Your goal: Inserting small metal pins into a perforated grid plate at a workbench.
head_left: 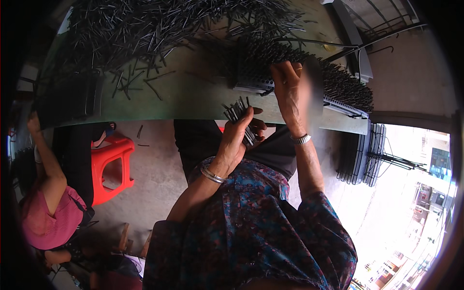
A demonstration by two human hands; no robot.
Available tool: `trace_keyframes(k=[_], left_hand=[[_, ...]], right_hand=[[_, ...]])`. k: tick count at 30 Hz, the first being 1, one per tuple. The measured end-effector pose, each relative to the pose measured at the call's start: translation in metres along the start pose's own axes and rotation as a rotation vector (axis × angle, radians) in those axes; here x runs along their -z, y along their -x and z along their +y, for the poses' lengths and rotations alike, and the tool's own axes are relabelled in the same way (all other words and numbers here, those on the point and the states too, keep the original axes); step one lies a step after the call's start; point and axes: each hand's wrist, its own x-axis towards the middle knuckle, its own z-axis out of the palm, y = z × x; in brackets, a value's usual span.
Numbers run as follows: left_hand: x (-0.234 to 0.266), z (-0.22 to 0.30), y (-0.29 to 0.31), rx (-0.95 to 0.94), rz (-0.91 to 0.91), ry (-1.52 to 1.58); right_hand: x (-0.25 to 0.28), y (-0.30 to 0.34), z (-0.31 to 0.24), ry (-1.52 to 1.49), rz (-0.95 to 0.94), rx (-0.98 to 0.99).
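Observation:
My left hand point(238, 129) is closed around a bundle of short thin black rods point(235, 110), whose ends stick out past the fingers near the table's front edge. At the rack point(253, 85), a long block with holes along its side, my right hand point(289, 79) is raised with fingertips pinched together. Whatever those fingers hold is hidden behind the hand. Dense rows of black rods point(345, 79) stand upright in the rack, to the left and right of my right hand.
A large heap of loose black rods point(145, 29) covers the back of the green table point(193, 104). A person in a pink top point(58, 217) works at the left beside a red stool point(112, 164). Black wire racks point(362, 157) stand below the table's right end.

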Motion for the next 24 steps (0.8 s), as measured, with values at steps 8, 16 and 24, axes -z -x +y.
trace_keyframes(k=[8, 16, 24], left_hand=[[0.0, -0.004, -0.002, -0.042, -0.063, -0.027], [-0.002, -0.005, -0.004, -0.058, -0.101, -0.034], [-0.005, 0.0, -0.001, -0.038, -0.133, -0.036]], right_hand=[[0.002, -0.002, -0.001, 0.037, -0.013, -0.004], [0.004, -0.001, -0.001, 0.016, -0.014, 0.065], [0.003, -0.012, 0.0, 0.071, -0.051, 0.057]])
